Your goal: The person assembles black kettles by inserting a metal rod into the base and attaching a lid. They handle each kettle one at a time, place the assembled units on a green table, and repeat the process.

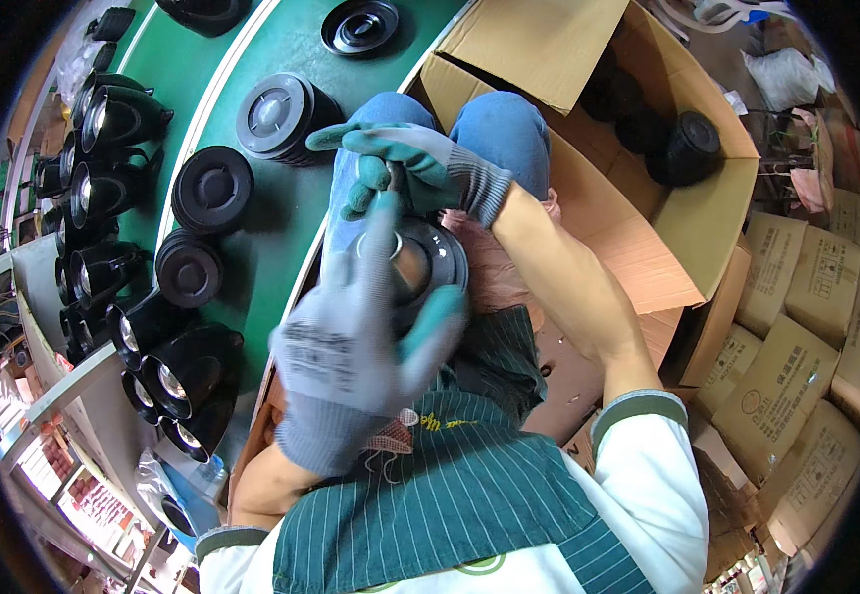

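A round black part with a shiny metal centre (428,259) rests over my lap, held between both gloved hands. My left hand (351,337), in a grey glove with green fingertips, wraps its near side, thumb on the right rim. My right hand (420,168), in a green and grey glove, closes over the part's far top edge, fingers curled across it. Blue trousers (499,129) and a green striped apron (469,485) lie beneath.
A green conveyor belt (281,228) on my left carries several round black discs (273,117) and stacks. Black kettle-shaped housings (103,188) line a shelf beyond it. An open cardboard box (667,218) with black parts (692,148) stands to my right, with stacked cartons (796,346).
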{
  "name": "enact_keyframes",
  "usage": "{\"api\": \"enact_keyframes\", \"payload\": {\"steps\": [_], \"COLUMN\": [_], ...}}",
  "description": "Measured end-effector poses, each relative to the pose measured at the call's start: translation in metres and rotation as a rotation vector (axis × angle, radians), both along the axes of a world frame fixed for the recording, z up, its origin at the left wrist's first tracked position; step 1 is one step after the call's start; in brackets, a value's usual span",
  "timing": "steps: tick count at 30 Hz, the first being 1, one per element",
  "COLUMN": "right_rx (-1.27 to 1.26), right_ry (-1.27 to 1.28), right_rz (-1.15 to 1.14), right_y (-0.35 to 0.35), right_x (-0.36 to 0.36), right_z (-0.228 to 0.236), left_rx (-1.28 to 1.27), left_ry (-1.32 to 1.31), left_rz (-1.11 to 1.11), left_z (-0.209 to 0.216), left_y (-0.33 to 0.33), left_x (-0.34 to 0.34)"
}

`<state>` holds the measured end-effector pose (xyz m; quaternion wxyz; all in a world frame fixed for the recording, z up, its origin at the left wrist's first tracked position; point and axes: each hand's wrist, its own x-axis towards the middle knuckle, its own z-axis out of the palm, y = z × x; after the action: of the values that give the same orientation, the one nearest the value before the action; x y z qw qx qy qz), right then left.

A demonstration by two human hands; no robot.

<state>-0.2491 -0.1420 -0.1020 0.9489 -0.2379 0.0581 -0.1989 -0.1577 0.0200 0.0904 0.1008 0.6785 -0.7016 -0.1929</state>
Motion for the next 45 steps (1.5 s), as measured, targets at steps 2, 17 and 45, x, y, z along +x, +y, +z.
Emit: {"api": "enact_keyframes", "payload": {"steps": [2,17,45], "right_rx": [-0.059,0.069,-1.770], "right_ry": [0.159,-0.005,0.263], "right_rz": [-0.004,-0.148,-0.057], "right_y": [0.006,0.028,0.123], "right_x": [-0.003,-0.053,0.026], "right_z": [0.025,0.005,0.138], "left_rx": [-0.017,-0.441,-0.394], "left_ry": [0.074,0.236,0.538], "left_rz": [0.043,-0.108,-0.980], "left_z": [-0.005,-0.041,-0.155], "left_y": [0.008,0.002,-0.186], "left_x": [0.019,0.005,0.033]}}
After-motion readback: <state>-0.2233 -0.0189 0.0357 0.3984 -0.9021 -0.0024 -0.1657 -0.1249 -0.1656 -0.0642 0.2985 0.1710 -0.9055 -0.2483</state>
